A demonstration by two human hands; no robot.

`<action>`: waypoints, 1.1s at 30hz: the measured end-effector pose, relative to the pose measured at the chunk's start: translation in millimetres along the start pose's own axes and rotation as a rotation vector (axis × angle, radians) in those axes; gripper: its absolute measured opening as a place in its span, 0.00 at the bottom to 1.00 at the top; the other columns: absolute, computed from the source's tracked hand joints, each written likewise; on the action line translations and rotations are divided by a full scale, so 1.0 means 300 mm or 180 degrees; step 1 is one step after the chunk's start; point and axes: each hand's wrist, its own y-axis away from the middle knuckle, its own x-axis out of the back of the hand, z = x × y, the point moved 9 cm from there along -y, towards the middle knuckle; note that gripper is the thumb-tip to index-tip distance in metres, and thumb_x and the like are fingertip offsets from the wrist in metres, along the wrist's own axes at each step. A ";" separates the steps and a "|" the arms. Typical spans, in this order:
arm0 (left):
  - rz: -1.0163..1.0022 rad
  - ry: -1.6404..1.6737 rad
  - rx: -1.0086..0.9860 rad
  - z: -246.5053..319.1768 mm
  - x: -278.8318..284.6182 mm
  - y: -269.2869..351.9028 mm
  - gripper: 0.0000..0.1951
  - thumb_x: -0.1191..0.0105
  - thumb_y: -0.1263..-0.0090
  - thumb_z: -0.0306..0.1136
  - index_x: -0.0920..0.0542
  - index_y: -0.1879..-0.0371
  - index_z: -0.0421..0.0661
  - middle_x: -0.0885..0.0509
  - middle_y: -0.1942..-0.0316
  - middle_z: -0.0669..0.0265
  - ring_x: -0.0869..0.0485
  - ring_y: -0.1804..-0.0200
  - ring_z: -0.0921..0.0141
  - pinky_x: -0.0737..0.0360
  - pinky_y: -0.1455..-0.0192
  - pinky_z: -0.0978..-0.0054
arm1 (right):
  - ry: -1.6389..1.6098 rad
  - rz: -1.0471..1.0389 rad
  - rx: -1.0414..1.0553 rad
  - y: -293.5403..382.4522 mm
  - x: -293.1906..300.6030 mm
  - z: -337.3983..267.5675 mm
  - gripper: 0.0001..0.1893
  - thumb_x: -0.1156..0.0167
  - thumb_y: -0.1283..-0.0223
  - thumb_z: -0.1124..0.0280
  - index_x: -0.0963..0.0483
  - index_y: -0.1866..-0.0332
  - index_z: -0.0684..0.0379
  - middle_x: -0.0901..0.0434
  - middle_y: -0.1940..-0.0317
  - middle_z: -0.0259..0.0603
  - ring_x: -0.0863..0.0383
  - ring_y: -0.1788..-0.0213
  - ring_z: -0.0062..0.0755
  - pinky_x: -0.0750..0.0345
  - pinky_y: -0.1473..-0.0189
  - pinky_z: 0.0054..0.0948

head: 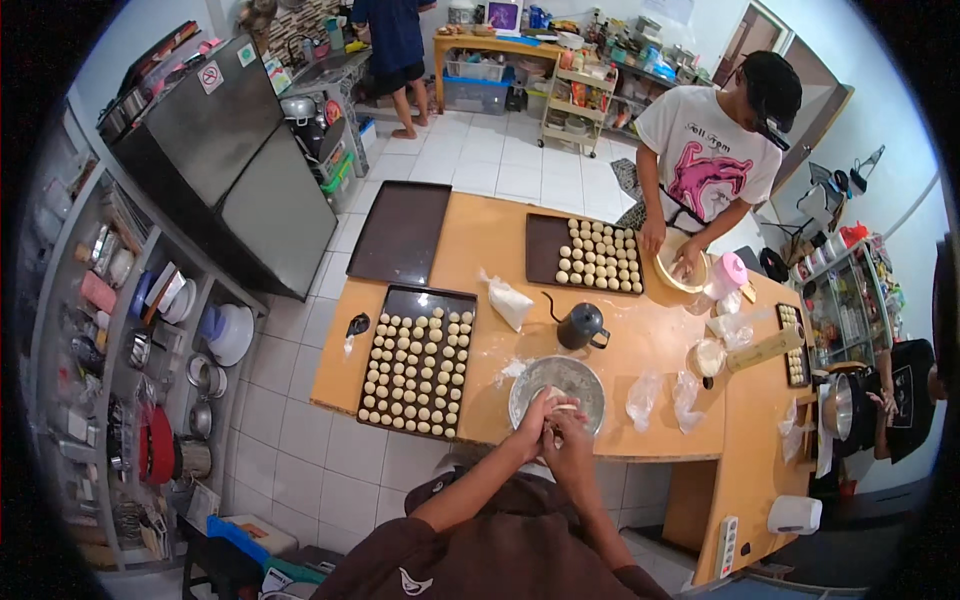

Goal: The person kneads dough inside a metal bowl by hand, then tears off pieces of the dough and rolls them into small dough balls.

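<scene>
Over a round metal bowl (525,375) at the table's near edge, my left hand (534,424) is closed around a lump of pale dough (559,397). My right hand (568,435) touches it from the right, fingers bent; whether it grips any dough is hidden. Left of the bowl lies a dark baking tray (407,300) with rows of small dough balls (424,371). A dark gooseneck kettle (577,327) stands behind the bowl, and a plastic bag of white powder (510,302) lies to its left. Spilled flour (516,367) marks the wooden table (487,247).
A bare dark tray (401,232) is at the far left; another tray (544,247) holds dough balls. Across the table a person (705,150) works in a pale bowl (694,281). Crumpled plastic bags (643,401) lie right. Another person (907,397) is at the right, a third (394,45) behind.
</scene>
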 end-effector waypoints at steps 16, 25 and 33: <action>-0.0431 -0.0712 0.0161 -0.037 0.072 0.181 0.18 0.50 0.20 0.38 0.26 0.40 0.39 0.17 0.48 0.60 0.15 0.48 0.67 0.18 0.40 0.67 | 0.0066 0.0756 -0.0557 0.105 0.082 0.099 0.06 0.34 0.37 0.74 0.20 0.62 0.68 0.16 0.73 0.41 0.19 0.72 0.22 0.22 0.68 0.25; -0.0236 -0.0988 0.0140 -0.066 0.060 0.190 0.19 0.43 0.24 0.35 0.25 0.41 0.35 0.16 0.50 0.59 0.15 0.49 0.69 0.18 0.41 0.70 | -0.0344 0.0671 -0.1104 0.178 0.071 0.170 0.07 0.36 0.36 0.74 0.19 0.59 0.67 0.15 0.69 0.43 0.15 0.68 0.30 0.21 0.66 0.29; -0.0312 -0.0728 0.0098 -0.057 0.078 0.169 0.19 0.44 0.24 0.35 0.23 0.42 0.33 0.16 0.48 0.57 0.14 0.48 0.68 0.17 0.40 0.71 | -0.0584 0.0450 -0.0528 0.133 0.103 0.079 0.09 0.37 0.36 0.80 0.20 0.53 0.69 0.15 0.59 0.46 0.13 0.58 0.31 0.16 0.52 0.29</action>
